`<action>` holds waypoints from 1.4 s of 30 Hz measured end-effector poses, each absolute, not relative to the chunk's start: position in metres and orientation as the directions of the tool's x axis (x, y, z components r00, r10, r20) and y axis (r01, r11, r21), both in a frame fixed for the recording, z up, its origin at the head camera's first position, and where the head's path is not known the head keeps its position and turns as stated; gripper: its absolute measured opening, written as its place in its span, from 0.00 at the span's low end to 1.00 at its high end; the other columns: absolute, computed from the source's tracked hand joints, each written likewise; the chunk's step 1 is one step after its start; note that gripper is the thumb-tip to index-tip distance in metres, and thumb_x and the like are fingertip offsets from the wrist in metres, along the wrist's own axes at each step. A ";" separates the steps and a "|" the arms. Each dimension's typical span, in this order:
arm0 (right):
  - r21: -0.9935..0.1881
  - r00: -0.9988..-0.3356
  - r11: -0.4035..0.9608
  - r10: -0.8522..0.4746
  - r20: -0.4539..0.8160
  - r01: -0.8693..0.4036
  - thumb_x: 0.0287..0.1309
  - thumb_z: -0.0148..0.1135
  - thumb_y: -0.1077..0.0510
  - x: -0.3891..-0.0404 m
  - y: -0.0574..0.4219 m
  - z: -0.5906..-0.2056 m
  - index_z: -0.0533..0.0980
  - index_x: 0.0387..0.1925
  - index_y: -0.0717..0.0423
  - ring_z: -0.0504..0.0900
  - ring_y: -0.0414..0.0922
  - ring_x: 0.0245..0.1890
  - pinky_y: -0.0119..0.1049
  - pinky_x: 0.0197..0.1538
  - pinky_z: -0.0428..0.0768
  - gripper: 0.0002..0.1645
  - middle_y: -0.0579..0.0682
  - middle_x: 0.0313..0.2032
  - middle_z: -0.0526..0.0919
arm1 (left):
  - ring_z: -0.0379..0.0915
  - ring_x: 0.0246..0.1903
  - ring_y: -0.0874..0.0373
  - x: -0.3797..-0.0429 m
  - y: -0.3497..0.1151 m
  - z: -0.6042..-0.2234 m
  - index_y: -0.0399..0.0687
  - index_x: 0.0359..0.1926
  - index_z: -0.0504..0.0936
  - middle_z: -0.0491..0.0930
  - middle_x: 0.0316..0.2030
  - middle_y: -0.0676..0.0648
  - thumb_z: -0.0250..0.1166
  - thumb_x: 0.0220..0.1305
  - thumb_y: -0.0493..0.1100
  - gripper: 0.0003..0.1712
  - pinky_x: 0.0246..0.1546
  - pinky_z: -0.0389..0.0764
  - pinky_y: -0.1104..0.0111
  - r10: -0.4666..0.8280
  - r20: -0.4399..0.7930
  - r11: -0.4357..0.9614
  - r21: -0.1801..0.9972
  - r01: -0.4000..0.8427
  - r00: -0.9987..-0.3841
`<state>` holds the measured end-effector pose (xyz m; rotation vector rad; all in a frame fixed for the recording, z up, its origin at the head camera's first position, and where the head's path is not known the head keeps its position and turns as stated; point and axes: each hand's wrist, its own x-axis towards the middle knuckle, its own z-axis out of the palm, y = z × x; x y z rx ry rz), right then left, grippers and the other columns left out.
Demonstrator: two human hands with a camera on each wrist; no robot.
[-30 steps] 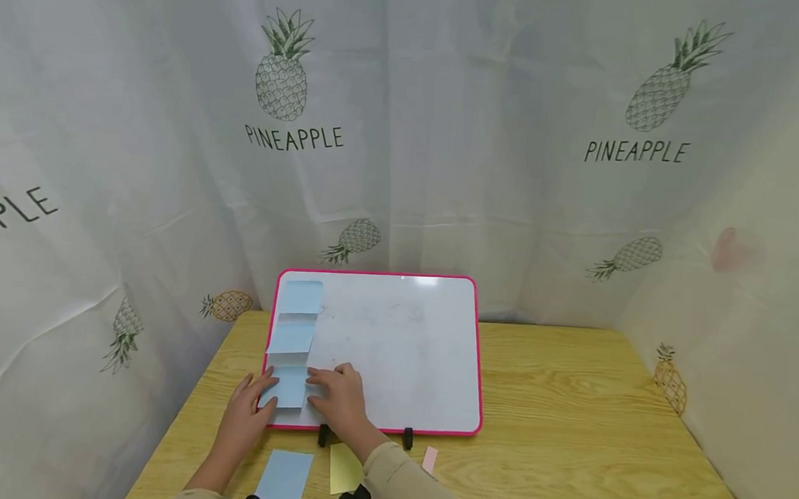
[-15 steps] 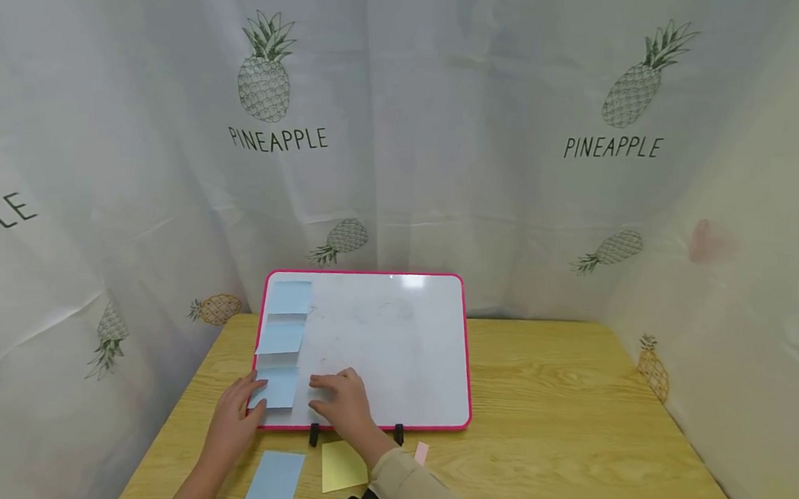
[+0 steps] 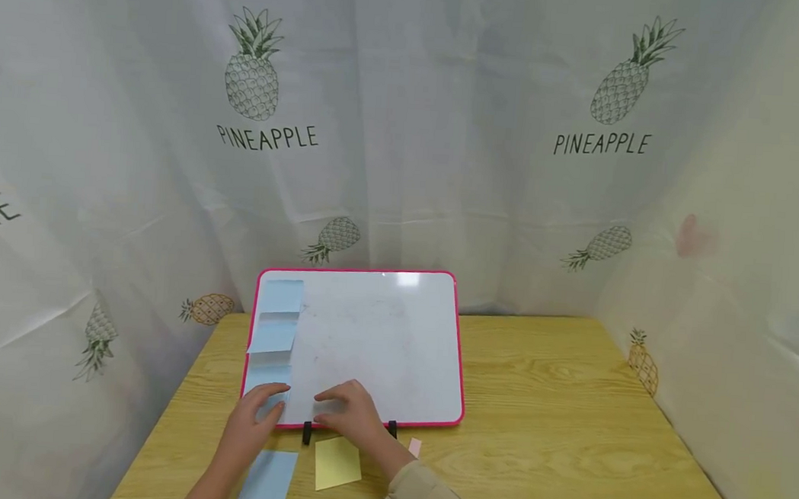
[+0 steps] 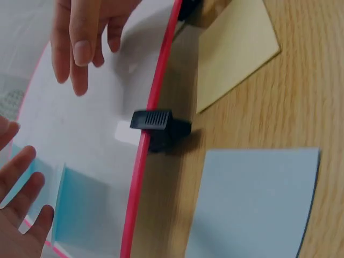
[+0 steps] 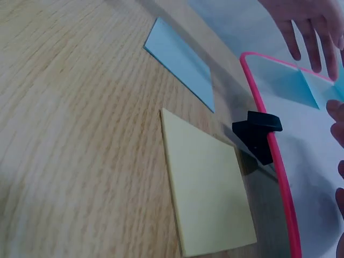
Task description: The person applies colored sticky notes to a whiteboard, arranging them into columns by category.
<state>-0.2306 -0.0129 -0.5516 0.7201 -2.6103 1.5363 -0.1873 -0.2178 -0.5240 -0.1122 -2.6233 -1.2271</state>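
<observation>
A whiteboard (image 3: 380, 340) with a pink frame leans on the table. Down its left side run three light-blue sticky notes: the top one (image 3: 281, 296), the middle one (image 3: 273, 337) and the lowest one (image 3: 267, 374). My left hand (image 3: 252, 420) is in front of the lowest note and partly covers it; its fingers are spread and hold nothing, as the left wrist view shows. To the right, my right hand (image 3: 353, 414) hovers before the board's lower part, fingers loosely bent around nothing. Below the hands lie a blue sticky pad (image 3: 269, 476) and a yellow sticky pad (image 3: 337, 464).
Black stand feet (image 3: 306, 433) grip the board's bottom edge. A small pink strip (image 3: 415, 447) lies beside the right forearm. Wooden tabletop (image 3: 554, 412) extends to the right. A curtain (image 3: 434, 129) printed with pineapples hangs behind and at the sides.
My right hand has let go of the lowest note's right edge and moved away from it. My left hand has shifted off the left edge, now in front of the note. The head view has turned slightly right.
</observation>
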 end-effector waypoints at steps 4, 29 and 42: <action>-0.829 -0.884 0.378 -0.385 0.263 -0.411 0.49 0.76 0.57 -0.226 -0.004 -0.554 0.86 0.44 0.49 0.73 0.34 0.43 0.32 0.47 0.75 0.17 0.33 0.40 0.81 | 0.72 0.55 0.47 -0.183 -0.205 -0.525 0.43 0.52 0.82 0.80 0.51 0.46 0.63 0.66 0.35 0.14 0.54 0.73 0.49 -0.052 0.213 0.614 0.778 0.137 -0.976; -0.840 -0.847 0.339 -0.478 0.233 -0.423 0.41 0.80 0.58 -0.187 0.026 -0.604 0.86 0.41 0.50 0.77 0.33 0.43 0.31 0.47 0.75 0.20 0.36 0.40 0.83 | 0.77 0.38 0.60 -0.154 -0.177 -0.587 0.41 0.49 0.82 0.83 0.37 0.50 0.68 0.62 0.41 0.16 0.40 0.77 0.70 0.003 -0.013 0.444 0.896 -0.010 -1.000; -0.671 -0.719 0.356 -0.574 0.392 -0.650 0.41 0.80 0.56 -0.175 0.033 -0.621 0.84 0.44 0.50 0.74 0.33 0.46 0.28 0.48 0.73 0.24 0.38 0.46 0.83 | 0.72 0.45 0.57 -0.156 -0.191 -0.606 0.52 0.43 0.82 0.80 0.42 0.51 0.80 0.44 0.46 0.23 0.46 0.75 0.59 0.391 0.178 0.610 0.684 0.400 -0.903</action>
